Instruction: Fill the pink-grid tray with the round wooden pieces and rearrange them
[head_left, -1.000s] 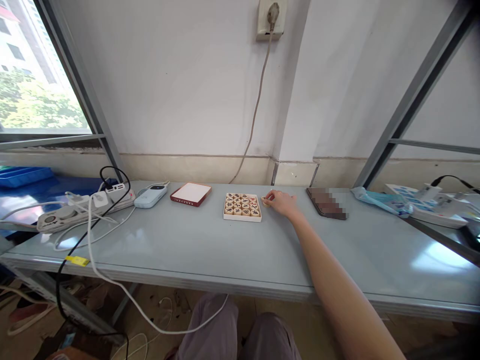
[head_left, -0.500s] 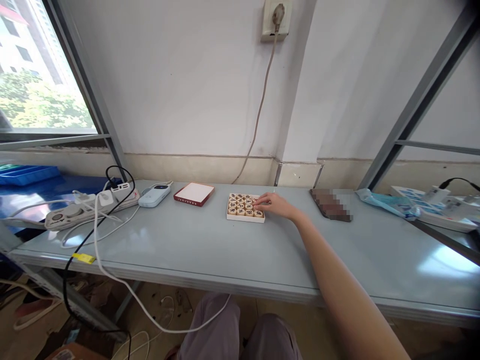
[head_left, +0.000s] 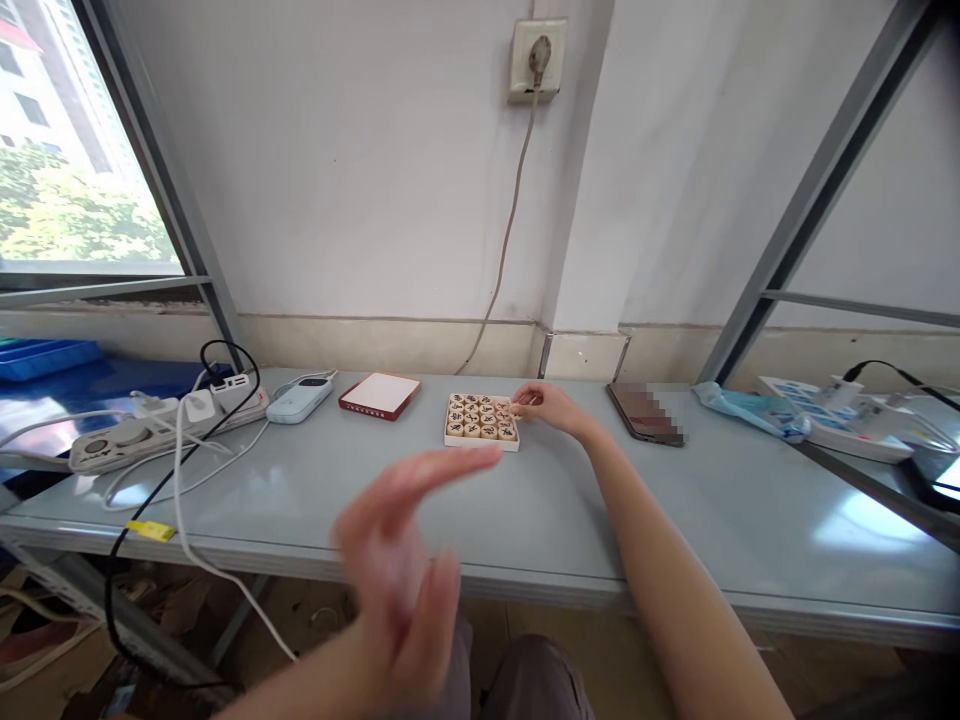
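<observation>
A shallow white box (head_left: 480, 446) on the grey table is filled with several round Chinese chess pieces (head_left: 481, 417) bearing black and red characters. At its right edge is my right hand (head_left: 551, 408), with thumb and fingers bent against the box's side; the fingertips are partly hidden. Nearer to me, my left hand (head_left: 397, 560) is raised over the table's front edge, blurred by motion. Its index finger stretches toward the box, its thumb stands apart, and it holds nothing. Left of the box lies a red-edged lid (head_left: 380, 395) with a white inside face.
On the left are a light blue device (head_left: 300, 400), a white power strip (head_left: 165, 425) and cables trailing over the table edge. To the right lie a dark phone-like slab (head_left: 645, 413), partly pixelated, a blue plastic wrapper (head_left: 754, 410) and another power strip (head_left: 862, 435).
My left hand has come into view from below, reaching up and forward. My right hand has slid from above the right-hand pieces to the box's right edge. The view has shifted slightly.
</observation>
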